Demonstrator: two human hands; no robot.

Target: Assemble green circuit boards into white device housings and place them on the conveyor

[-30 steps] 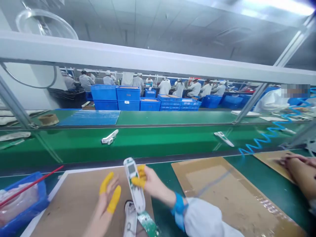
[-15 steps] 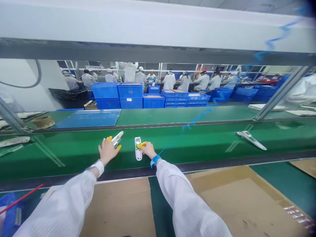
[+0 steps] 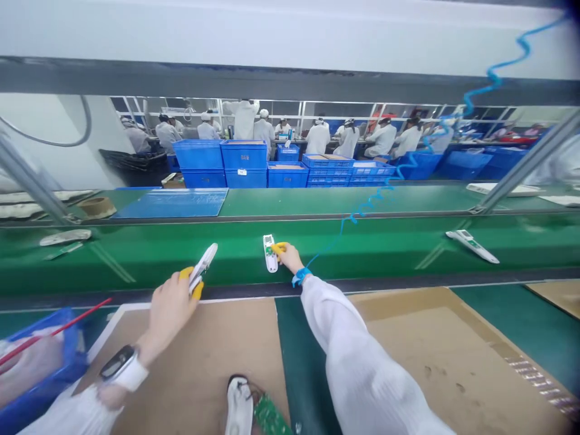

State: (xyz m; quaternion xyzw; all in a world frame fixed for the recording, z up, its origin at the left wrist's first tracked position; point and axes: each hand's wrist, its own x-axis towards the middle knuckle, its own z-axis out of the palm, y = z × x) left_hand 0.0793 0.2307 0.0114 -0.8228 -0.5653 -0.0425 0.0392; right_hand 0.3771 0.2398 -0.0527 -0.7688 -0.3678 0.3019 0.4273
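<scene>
My left hand (image 3: 172, 305), with yellow finger cots, is closed around a slim white plastic housing (image 3: 203, 264), above the near edge of the green belt. On the belt lies a white housing with a green circuit board (image 3: 270, 257). My right hand (image 3: 287, 257), also in yellow finger cots and with a blue wrist strap, pinches that housing at its side. Below, on the brown cardboard (image 3: 190, 356), another white housing (image 3: 240, 405) and a loose green circuit board (image 3: 270, 417) are cut off by the frame's bottom edge.
Further right on the belt (image 3: 362, 241) lies another white housing with a board (image 3: 473, 246); more parts (image 3: 66, 237) lie at far left. A blue bin (image 3: 70, 344) and red rod stand at lower left. A coiled blue cord (image 3: 408, 166) hangs toward my right wrist. Several people sit beyond stacked blue crates.
My left hand has drawn back toward me with its white housing. My right hand stays at the other housing. The view has tipped downward, bringing the parts on the cardboard into sight.
</scene>
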